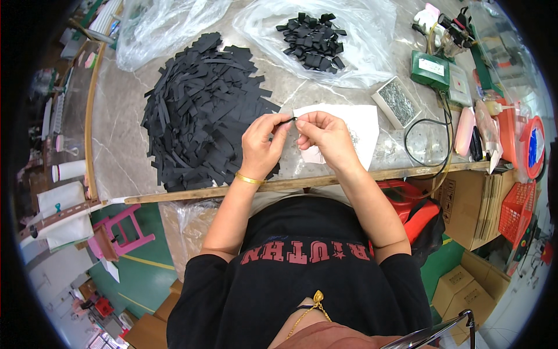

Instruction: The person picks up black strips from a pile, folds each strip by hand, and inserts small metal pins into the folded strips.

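Over the table's front part, my left hand (263, 145) and my right hand (328, 136) meet fingertip to fingertip. Pinched between them is a small black strip (293, 119), mostly hidden by the fingers. Left of my hands lies a large heap of loose flat black strips (203, 116), reaching to the table's front edge. Under my right hand is a sheet of white paper (363, 119) with thin metal bits scattered on it. An open white box (397, 103) to the right holds many small metal pieces.
Folded black pieces (314, 43) lie on a clear plastic bag (366, 35) at the back, beside another clear bag (168, 29). A green box-shaped device (430, 71) with black cable (407, 139) stands at right, near a pink case (465, 131). Wooden trim (203, 193) edges the table.
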A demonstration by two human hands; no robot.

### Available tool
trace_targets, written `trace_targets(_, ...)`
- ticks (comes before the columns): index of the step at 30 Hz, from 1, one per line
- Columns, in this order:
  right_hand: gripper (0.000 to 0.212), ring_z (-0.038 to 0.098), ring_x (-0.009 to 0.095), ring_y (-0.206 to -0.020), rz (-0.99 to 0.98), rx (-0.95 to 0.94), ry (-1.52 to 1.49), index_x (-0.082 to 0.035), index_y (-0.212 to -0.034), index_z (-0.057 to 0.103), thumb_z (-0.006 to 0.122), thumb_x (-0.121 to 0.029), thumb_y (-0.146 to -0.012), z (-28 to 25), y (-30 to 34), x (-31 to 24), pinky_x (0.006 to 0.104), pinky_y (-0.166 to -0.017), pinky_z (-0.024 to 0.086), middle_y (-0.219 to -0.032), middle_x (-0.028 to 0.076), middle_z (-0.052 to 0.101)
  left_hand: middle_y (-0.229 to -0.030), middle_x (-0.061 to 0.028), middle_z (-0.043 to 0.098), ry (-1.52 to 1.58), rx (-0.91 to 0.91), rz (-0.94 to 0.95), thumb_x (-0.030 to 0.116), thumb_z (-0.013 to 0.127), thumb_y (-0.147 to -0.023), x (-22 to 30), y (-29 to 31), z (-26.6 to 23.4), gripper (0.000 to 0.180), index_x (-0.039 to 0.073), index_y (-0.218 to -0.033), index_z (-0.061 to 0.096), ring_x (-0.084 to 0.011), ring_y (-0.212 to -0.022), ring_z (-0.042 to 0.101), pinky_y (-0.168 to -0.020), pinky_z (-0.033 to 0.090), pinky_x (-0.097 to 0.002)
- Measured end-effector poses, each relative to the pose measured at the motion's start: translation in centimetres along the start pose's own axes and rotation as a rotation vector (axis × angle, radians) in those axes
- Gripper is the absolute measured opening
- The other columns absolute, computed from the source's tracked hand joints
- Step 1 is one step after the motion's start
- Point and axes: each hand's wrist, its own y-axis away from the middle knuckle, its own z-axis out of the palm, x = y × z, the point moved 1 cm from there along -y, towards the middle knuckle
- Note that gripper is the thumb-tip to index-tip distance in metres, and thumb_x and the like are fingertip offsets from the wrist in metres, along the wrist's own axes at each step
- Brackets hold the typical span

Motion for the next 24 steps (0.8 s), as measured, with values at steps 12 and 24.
trace_targets(12, 0.013, 0.056, 0.009, -0.057, -0.043, 0.019, 0.098, 0.003, -0.088, 0.056, 0.058, -0.008, -0.082, 0.6, 0.4, 0.3, 0.0206, -0.051, 0.047, -0.071, 0.005, 0.059, -0.080, -0.0021, 0.060, 0.359, -0.099, -0.352, 0.005, 0.060, -0.081, -1.4, 0.2, 0.0, 0.011, -0.003, -0.089, 0.061, -0.0080, -0.069, 0.055, -0.064, 0.044, -0.0197)
trace_targets(24, 0.008, 0.052, 0.007, -0.058, -0.115, 0.015, 0.156, -0.001, -0.088, 0.057, 0.057, -0.007, -0.082, 0.3, 0.5, 1.2, 0.0201, -0.054, 0.044, -0.069, 0.001, 0.056, -0.081, -0.0028, 0.061, 0.718, -0.099, -0.607, 0.006, 0.059, -0.082, -0.6, 0.0, -0.2, 0.011, -0.002, -0.089, 0.061, -0.0085, -0.070, 0.055, -0.065, 0.045, -0.0211)
